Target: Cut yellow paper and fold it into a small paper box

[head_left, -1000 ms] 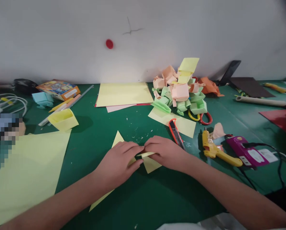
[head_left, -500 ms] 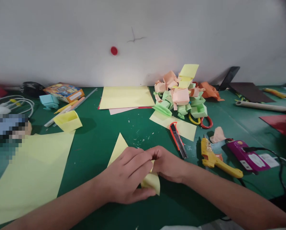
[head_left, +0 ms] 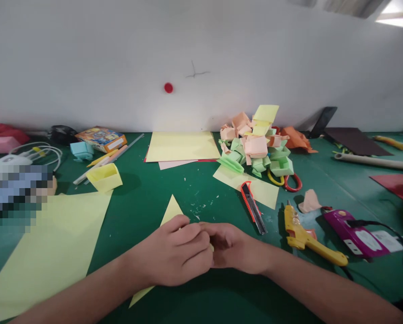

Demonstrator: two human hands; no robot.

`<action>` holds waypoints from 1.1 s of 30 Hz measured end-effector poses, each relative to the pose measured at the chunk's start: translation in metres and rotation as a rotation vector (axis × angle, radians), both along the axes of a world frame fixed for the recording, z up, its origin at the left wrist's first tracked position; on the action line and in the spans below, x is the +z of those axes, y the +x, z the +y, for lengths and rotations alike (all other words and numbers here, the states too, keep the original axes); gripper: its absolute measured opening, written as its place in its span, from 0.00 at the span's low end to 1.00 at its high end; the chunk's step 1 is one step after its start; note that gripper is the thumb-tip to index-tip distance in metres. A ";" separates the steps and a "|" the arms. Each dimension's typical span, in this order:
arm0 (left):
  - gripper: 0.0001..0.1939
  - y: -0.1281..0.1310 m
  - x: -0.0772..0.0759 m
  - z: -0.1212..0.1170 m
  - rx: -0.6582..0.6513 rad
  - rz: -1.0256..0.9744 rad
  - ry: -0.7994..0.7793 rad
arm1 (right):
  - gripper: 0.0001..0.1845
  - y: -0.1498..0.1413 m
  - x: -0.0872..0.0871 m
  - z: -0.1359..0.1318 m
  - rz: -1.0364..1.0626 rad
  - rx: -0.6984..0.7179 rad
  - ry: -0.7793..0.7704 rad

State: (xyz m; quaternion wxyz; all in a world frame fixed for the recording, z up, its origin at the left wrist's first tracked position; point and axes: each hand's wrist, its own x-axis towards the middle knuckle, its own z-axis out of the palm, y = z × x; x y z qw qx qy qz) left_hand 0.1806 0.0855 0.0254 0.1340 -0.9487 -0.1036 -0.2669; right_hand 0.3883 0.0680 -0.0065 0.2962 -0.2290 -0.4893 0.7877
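My left hand [head_left: 176,254] and my right hand [head_left: 235,247] meet over the green table, fingers closed together around a small piece of yellow paper [head_left: 212,247]. Only a sliver of that piece shows between the fingers, so its folded shape is hidden. From behind my left hand a pale yellow paper sheet [head_left: 172,209] sticks out, one pointed corner above the hand and another below the wrist. Whether it joins the held piece I cannot tell. Beyond my right hand lies a red box cutter [head_left: 253,208], apart from the fingers.
Folded paper boxes [head_left: 255,146] are heaped by the wall, with red-and-yellow scissors handles [head_left: 292,183] below. A yellow glue gun [head_left: 301,234] and purple power strip [head_left: 355,231] lie right. Left are a large yellow sheet [head_left: 60,243] and an open yellow paper box [head_left: 105,177].
My fingers have closed in around the yellow paper, hiding the flap that hung below them. My right hand has turned, with its palm side showing more. The view has tilted upward slightly.
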 end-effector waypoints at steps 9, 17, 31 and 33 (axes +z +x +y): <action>0.14 0.000 0.000 -0.011 0.017 -0.047 -0.097 | 0.40 -0.005 -0.006 0.001 0.007 -0.145 0.031; 0.15 -0.004 0.013 -0.020 0.036 -0.252 -0.426 | 0.37 -0.007 -0.016 0.007 0.092 -0.123 -0.080; 0.19 -0.024 0.016 -0.010 0.346 -0.224 -1.124 | 0.16 0.022 0.019 0.009 -0.395 -0.229 0.912; 0.25 -0.023 0.019 -0.006 0.385 -0.181 -1.168 | 0.15 0.028 0.025 0.013 -0.529 -0.247 0.998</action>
